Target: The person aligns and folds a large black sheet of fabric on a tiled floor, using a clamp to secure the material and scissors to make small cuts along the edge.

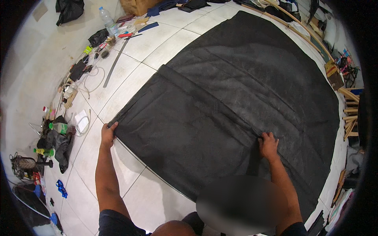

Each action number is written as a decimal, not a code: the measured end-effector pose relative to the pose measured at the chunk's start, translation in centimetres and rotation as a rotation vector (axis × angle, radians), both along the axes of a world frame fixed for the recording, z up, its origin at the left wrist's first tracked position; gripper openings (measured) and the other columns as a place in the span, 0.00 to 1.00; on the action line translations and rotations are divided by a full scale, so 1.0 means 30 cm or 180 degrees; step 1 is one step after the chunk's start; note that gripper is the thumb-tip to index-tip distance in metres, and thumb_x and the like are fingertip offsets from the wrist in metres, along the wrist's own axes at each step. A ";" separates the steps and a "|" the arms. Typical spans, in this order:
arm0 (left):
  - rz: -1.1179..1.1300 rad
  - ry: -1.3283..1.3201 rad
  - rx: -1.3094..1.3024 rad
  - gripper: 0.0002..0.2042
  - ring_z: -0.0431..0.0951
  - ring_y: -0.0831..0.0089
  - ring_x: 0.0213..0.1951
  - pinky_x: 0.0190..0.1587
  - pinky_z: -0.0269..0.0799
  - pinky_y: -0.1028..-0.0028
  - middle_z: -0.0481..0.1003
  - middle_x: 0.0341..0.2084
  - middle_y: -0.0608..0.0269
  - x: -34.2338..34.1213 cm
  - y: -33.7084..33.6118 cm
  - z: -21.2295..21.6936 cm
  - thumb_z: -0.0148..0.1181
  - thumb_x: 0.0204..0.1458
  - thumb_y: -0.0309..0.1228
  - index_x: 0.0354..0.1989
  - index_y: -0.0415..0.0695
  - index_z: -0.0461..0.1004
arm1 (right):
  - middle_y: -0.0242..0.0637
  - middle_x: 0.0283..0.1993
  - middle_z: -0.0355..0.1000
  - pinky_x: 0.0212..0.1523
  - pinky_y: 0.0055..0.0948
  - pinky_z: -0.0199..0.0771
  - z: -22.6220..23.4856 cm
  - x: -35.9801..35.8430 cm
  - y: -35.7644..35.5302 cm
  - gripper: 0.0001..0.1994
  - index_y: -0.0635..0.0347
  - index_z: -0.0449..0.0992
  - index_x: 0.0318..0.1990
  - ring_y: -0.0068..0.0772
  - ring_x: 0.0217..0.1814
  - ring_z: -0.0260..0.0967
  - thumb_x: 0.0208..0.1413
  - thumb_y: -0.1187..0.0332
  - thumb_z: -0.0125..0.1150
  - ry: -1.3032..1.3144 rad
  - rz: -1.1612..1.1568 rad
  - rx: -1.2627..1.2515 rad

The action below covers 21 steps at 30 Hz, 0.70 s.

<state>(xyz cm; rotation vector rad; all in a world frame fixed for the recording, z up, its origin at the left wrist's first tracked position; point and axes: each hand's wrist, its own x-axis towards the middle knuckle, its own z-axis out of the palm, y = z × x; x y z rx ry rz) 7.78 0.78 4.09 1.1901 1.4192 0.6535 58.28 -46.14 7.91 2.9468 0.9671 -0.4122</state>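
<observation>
A large sheet of black fabric (189,118) lies spread over the white tiled floor, with a long raised fold running from its upper left edge toward the lower right. At the sheet's left corner, my left hand (108,134) is closed with the edge pinched between thumb and fingers. Farther right, my right hand (269,145) rests at the fold, its fingers bent and gripping the cloth there. Part of the sheet's near edge is hidden behind a blurred dark patch, near my right forearm.
Along the left wall lie a water bottle (107,19), a long metal ruler (117,61), a coiled white cable (94,82), a green-labelled bottle (59,128) and black plastic bags (62,147). Wooden sticks (350,122) and a long curved strip (293,29) stand or lie at the right.
</observation>
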 end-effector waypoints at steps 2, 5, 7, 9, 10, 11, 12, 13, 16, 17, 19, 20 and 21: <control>0.0246 -0.0523 0.0205 0.18 0.74 0.76 0.25 0.19 0.64 0.79 0.74 0.30 0.62 0.018 -0.012 -0.021 0.64 0.49 0.33 0.43 0.40 0.65 | 0.43 0.56 0.61 0.61 0.68 0.46 0.000 0.009 0.006 0.15 0.54 0.69 0.50 0.50 0.61 0.58 0.56 0.62 0.55 0.0096 -0.0175 -0.0011; 0.0009 -0.0706 -0.0103 0.21 0.74 0.74 0.28 0.24 0.67 0.77 0.73 0.32 0.60 0.027 -0.028 0.019 0.64 0.48 0.31 0.48 0.40 0.62 | 0.44 0.55 0.62 0.61 0.66 0.49 0.010 0.024 0.012 0.14 0.54 0.69 0.49 0.51 0.60 0.59 0.56 0.62 0.55 0.0182 -0.0328 -0.0027; 0.0063 -0.0644 -0.0143 0.23 0.75 0.73 0.31 0.28 0.69 0.77 0.74 0.34 0.59 0.006 -0.020 0.000 0.64 0.48 0.29 0.50 0.40 0.61 | 0.45 0.53 0.63 0.60 0.63 0.52 0.026 0.014 0.029 0.13 0.56 0.70 0.47 0.53 0.58 0.61 0.56 0.63 0.54 0.0265 -0.0416 0.0190; 0.0280 -0.0728 -0.0099 0.25 0.76 0.72 0.34 0.33 0.71 0.76 0.74 0.35 0.58 0.008 -0.022 -0.013 0.64 0.48 0.28 0.52 0.39 0.60 | 0.45 0.52 0.63 0.60 0.62 0.52 0.028 0.004 0.041 0.13 0.56 0.69 0.48 0.53 0.58 0.61 0.57 0.62 0.53 0.0240 -0.0426 0.0214; 0.0471 -0.0836 -0.0028 0.25 0.76 0.71 0.35 0.35 0.72 0.75 0.74 0.36 0.58 0.020 -0.020 -0.024 0.65 0.48 0.27 0.52 0.39 0.59 | 0.45 0.52 0.63 0.60 0.61 0.53 0.026 0.000 0.047 0.13 0.55 0.69 0.48 0.54 0.58 0.61 0.58 0.62 0.53 0.0233 -0.0427 0.0228; 0.0652 -0.0957 0.0027 0.26 0.76 0.70 0.37 0.37 0.72 0.75 0.75 0.37 0.58 0.033 -0.022 -0.040 0.65 0.47 0.27 0.53 0.38 0.59 | 0.46 0.53 0.63 0.60 0.63 0.52 0.018 0.010 0.038 0.14 0.54 0.68 0.49 0.54 0.58 0.61 0.58 0.61 0.52 0.0297 -0.0439 0.0246; 0.0505 -0.1079 0.0071 0.23 0.76 0.70 0.38 0.40 0.73 0.74 0.75 0.38 0.59 0.028 -0.018 -0.045 0.64 0.49 0.29 0.51 0.38 0.62 | 0.47 0.53 0.63 0.60 0.64 0.51 0.005 0.027 0.026 0.15 0.52 0.67 0.51 0.54 0.59 0.60 0.58 0.60 0.52 0.0364 -0.0448 0.0266; 0.0394 -0.1371 -0.0208 0.21 0.77 0.69 0.38 0.41 0.74 0.73 0.75 0.39 0.59 0.014 -0.024 -0.047 0.63 0.50 0.30 0.51 0.38 0.64 | 0.47 0.54 0.63 0.60 0.65 0.50 -0.007 0.038 0.018 0.16 0.51 0.66 0.52 0.54 0.59 0.60 0.58 0.59 0.52 0.0434 -0.0455 0.0289; -0.0028 -0.1769 -0.0905 0.18 0.77 0.69 0.39 0.43 0.74 0.72 0.76 0.40 0.59 0.060 -0.111 0.017 0.61 0.52 0.33 0.49 0.39 0.67 | 0.49 0.54 0.63 0.60 0.66 0.49 0.006 0.044 0.009 0.15 0.50 0.64 0.52 0.56 0.57 0.62 0.59 0.59 0.50 0.0239 -0.0419 0.0101; -0.0186 -0.1561 -0.1013 0.18 0.78 0.70 0.40 0.43 0.74 0.73 0.76 0.40 0.59 0.078 -0.158 0.041 0.61 0.52 0.33 0.48 0.39 0.68 | 0.50 0.54 0.64 0.60 0.66 0.49 0.011 0.041 0.009 0.15 0.51 0.64 0.52 0.56 0.57 0.63 0.59 0.60 0.50 0.0173 -0.0351 0.0044; -0.0207 -0.1219 -0.1266 0.19 0.78 0.70 0.40 0.42 0.75 0.74 0.77 0.42 0.58 0.088 -0.227 0.035 0.61 0.51 0.34 0.49 0.38 0.68 | 0.50 0.53 0.64 0.61 0.66 0.47 0.007 0.027 0.017 0.15 0.52 0.63 0.52 0.57 0.56 0.63 0.59 0.60 0.49 0.0062 -0.0196 -0.0066; -0.0101 -0.1237 -0.1190 0.20 0.78 0.70 0.40 0.42 0.75 0.73 0.77 0.41 0.57 0.104 -0.255 0.031 0.62 0.51 0.34 0.49 0.37 0.68 | 0.50 0.53 0.65 0.61 0.66 0.47 0.002 0.032 0.017 0.15 0.53 0.63 0.51 0.57 0.56 0.64 0.59 0.60 0.49 0.0015 -0.0188 -0.0043; 0.0003 -0.1256 -0.1117 0.20 0.78 0.69 0.40 0.43 0.75 0.71 0.77 0.41 0.57 0.114 -0.273 0.028 0.63 0.50 0.35 0.49 0.37 0.68 | 0.50 0.52 0.65 0.62 0.66 0.46 -0.005 0.045 0.017 0.15 0.53 0.64 0.51 0.57 0.56 0.64 0.59 0.60 0.49 -0.0034 -0.0181 -0.0022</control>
